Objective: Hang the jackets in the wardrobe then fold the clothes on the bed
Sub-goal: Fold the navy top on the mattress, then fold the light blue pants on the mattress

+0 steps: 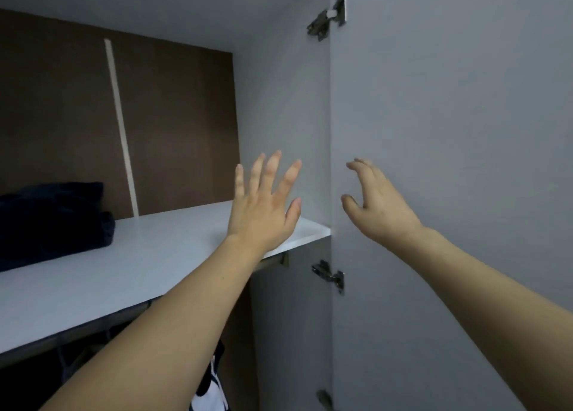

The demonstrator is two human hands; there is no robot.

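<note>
Up at the far left of the frame, a dark navy bundle of clothing (52,221) sits on the white shelf (148,255) inside the wardrobe (279,116), in front of the brown back panel (173,125) with its pale vertical strip (121,125). Below the shelf, at the lower middle of the frame, part of a dark and white garment (212,389) shows in the shadowed lower space; whether it is a jacket cannot be told. Moving right, the left hand (263,206) is raised above the shelf's right end with fingers spread and straight, holding nothing, well apart from the navy bundle. Right of it stands the edge of the open grey door (449,131), with metal hinges (328,14) at upper, middle and lower points. The right hand (376,203) is near the door's inner face at the middle right, fingers loosely bent and apart, gripping nothing; contact with the door cannot be told.
</note>
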